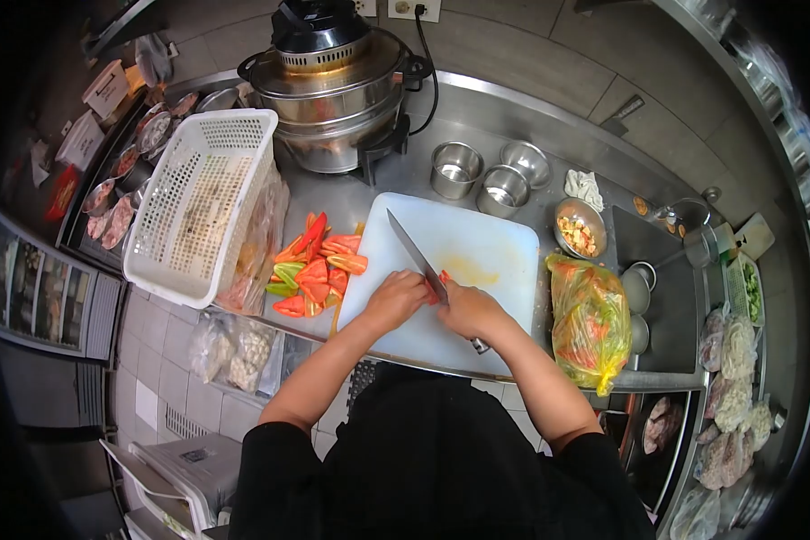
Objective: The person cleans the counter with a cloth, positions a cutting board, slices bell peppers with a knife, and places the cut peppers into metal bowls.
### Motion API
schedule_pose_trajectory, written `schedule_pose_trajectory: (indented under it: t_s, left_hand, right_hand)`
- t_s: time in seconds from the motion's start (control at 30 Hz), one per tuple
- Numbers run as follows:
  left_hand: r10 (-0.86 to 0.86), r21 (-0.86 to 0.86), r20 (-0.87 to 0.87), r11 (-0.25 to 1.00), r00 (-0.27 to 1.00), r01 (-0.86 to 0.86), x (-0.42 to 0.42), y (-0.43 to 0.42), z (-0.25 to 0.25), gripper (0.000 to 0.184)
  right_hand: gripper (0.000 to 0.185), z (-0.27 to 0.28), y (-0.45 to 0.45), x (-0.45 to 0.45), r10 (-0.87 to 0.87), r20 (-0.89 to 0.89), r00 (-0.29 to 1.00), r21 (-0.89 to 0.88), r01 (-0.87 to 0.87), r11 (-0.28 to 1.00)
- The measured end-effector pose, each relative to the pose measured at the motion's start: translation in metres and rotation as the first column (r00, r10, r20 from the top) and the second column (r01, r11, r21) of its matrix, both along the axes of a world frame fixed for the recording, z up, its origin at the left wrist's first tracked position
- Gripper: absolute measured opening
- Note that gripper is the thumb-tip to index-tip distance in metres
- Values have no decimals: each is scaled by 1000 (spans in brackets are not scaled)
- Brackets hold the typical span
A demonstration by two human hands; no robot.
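On a white cutting board (495, 243), my right hand (470, 311) is closed round a kitchen knife (409, 239). Its blade points up and to the left, and the handle end shows below my palm. My left hand (396, 301) is closed, its fingertips bent over a small piece of red bell pepper (433, 295) beside the blade. My fingers hide most of that piece. Left of the board lies a pile of cut bell peppers (313, 277), mostly red with some green and orange. A yellowish wet stain marks the board's middle.
A white perforated basket (198, 207) stands at the left, near a large steel cooker (337, 99). Behind the board are several steel bowls (457, 169). Right of it sit a bowl of chopped food (580, 227), a yellow plastic bag (589, 319) and a sink (675, 333).
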State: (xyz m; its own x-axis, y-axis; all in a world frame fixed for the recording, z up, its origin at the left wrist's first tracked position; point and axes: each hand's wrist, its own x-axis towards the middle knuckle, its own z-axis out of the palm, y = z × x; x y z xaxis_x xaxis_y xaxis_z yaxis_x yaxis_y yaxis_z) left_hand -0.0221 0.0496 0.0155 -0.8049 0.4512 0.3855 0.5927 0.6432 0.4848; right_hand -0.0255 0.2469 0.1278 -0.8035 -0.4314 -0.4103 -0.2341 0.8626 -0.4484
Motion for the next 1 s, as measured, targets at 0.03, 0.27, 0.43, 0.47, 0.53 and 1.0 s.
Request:
schedule_pose_trajectory:
  t_s: [0.03, 0.27, 0.43, 0.47, 0.53, 1.0]
  left_hand:
    - [2, 1, 4, 1000, 1000, -2, 0, 1, -1, 4]
    - [17, 38, -19, 999, 1000, -17, 3, 2, -5, 7]
    - [42, 39, -36, 998, 998, -40, 4, 2, -11, 11]
    - [55, 44, -49, 998, 997, -53, 3, 2, -12, 11]
    - [66, 52, -67, 997, 996, -63, 3, 4, -9, 11]
    - [59, 44, -49, 997, 997, -57, 5, 4, -9, 10]
  right_hand:
    - [42, 0, 0, 2, -4, -12, 1000, 14, 4, 1000]
    - [45, -38, 5, 2, -89, -51, 995, -33, 87, 996]
    - [40, -5, 1, 7, -66, 61, 996, 28, 65, 998]
    - [40, -13, 0, 9, -65, 61, 996, 30, 63, 998]
    - [40, -27, -2, 10, -97, -4, 995, -29, 97, 995]
    - [47, -21, 6, 0, -64, 90, 994, -34, 67, 997]
